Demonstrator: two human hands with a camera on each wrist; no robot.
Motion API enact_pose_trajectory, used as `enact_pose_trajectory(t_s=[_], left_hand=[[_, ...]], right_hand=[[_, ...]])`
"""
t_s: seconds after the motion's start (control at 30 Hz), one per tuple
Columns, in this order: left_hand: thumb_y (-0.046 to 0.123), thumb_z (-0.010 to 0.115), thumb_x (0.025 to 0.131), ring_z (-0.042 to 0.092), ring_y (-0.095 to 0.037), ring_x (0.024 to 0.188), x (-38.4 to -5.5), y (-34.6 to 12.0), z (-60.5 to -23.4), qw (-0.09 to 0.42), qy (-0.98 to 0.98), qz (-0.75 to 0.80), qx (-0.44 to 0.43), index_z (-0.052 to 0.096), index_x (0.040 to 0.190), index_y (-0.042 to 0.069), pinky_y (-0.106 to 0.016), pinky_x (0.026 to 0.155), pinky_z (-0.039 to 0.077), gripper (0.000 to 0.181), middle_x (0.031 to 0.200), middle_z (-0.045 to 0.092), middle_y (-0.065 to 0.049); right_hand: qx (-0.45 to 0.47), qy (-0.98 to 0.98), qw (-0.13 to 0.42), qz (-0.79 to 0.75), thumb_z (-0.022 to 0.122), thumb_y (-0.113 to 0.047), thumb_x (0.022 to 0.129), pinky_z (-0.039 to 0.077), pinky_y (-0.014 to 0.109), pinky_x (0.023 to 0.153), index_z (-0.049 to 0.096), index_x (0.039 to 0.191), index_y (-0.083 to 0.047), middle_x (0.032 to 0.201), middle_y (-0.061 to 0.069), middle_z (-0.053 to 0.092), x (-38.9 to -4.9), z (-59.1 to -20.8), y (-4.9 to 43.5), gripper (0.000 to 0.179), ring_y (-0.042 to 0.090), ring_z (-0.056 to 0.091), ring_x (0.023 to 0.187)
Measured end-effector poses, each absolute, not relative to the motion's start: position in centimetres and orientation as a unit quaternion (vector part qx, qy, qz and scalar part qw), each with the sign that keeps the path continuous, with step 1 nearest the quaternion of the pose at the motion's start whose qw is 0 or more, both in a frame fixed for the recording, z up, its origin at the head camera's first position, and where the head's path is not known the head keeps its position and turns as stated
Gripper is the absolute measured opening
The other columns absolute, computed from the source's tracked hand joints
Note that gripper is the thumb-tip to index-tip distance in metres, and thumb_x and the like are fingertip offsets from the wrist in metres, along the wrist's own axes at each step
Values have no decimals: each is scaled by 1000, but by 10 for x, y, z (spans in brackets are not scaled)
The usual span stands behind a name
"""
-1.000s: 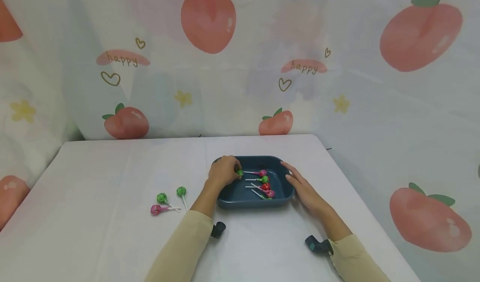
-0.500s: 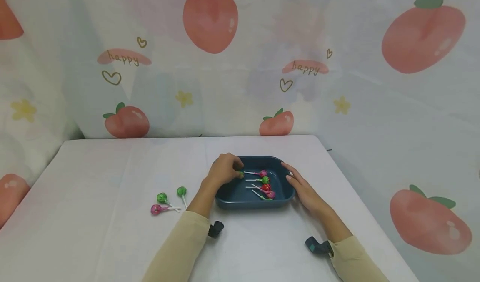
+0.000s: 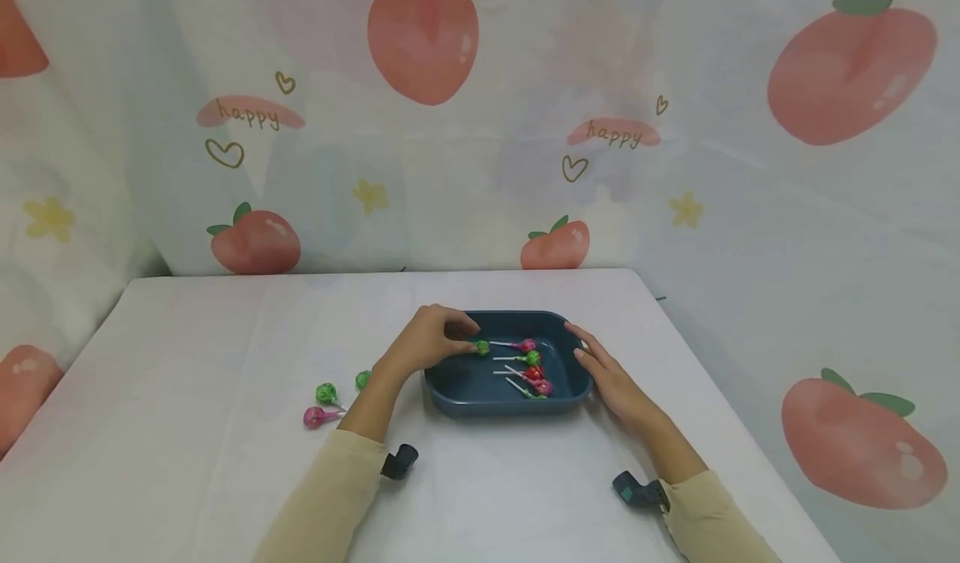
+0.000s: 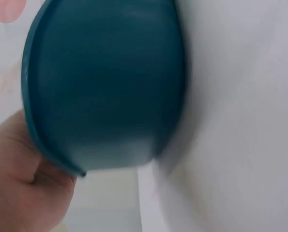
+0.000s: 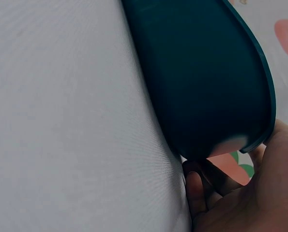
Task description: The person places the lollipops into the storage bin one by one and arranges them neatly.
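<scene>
My left hand (image 3: 426, 342) reaches over the left rim of a dark blue tray (image 3: 495, 407), thumb and index finger spread apart. Beside the thumb tip, inside the tray, is a green-wrapped lollipop (image 3: 482, 347); its stick is hidden. At the tray's right end my right hand (image 3: 618, 388) holds the rim, thumb over the edge. The right wrist view shows bent fingers (image 5: 196, 188) low against the tray's outside. Farther right in the tray lie a pink lollipop (image 3: 528, 345), another green lollipop (image 3: 533, 358), a red one (image 3: 533, 373) and more below them.
Left of the tray, on the white-covered table (image 3: 195, 396), lie two green lollipops, one nearer (image 3: 326, 393) and one (image 3: 363, 379) partly behind the left forearm, plus a pink lollipop (image 3: 318, 416). A fruit-printed cloth (image 3: 465, 171) hangs behind the table.
My left hand has drawn a little leftward, its thumb and index finger parting from the green lollipop, which now shows more fully in the tray. The right hand stays at the tray's right end.
</scene>
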State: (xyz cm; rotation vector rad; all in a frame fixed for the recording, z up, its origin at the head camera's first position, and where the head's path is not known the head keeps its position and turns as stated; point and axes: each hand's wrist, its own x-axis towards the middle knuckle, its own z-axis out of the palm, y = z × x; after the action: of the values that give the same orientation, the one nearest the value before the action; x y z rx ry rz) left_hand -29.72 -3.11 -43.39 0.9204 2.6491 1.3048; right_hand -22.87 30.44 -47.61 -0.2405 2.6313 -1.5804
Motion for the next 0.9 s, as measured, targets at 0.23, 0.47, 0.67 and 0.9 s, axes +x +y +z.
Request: enact_pose_trajectory(t_s=[0.23,0.47,0.67,0.9], left_hand=[[11,86,86,68,-15,98,-295,-65,-431,17,833,449,322,77,117,5,-32,88,55,32,109,75,1],[11,87,85,68,-19,100,-289,-98,-433,8,824,465,325,77,117,5,-33,86,56,34,110,75,-4],[10,87,85,67,-23,98,-282,-119,-439,18,834,459,306,78,115,7,-33,85,56,32,109,75,-6],[16,88,85,65,-17,88,-271,-143,-446,41,865,436,244,79,110,9,-36,79,55,28,97,74,0]], right_hand=[[-89,854,26,-512,35,-38,114,7,71,115,27,165,-28,171,11,17,-230,-476,303,52,39,9,155],[-95,856,17,-509,35,-39,114,7,70,116,28,164,-26,170,11,19,-229,-476,302,52,38,9,156],[-99,861,11,-499,34,-39,114,7,68,117,29,164,-23,170,12,20,-231,-478,302,53,38,10,156],[-95,864,16,-495,32,-42,114,6,69,116,27,165,-24,170,12,19,-233,-477,300,54,39,9,155]])
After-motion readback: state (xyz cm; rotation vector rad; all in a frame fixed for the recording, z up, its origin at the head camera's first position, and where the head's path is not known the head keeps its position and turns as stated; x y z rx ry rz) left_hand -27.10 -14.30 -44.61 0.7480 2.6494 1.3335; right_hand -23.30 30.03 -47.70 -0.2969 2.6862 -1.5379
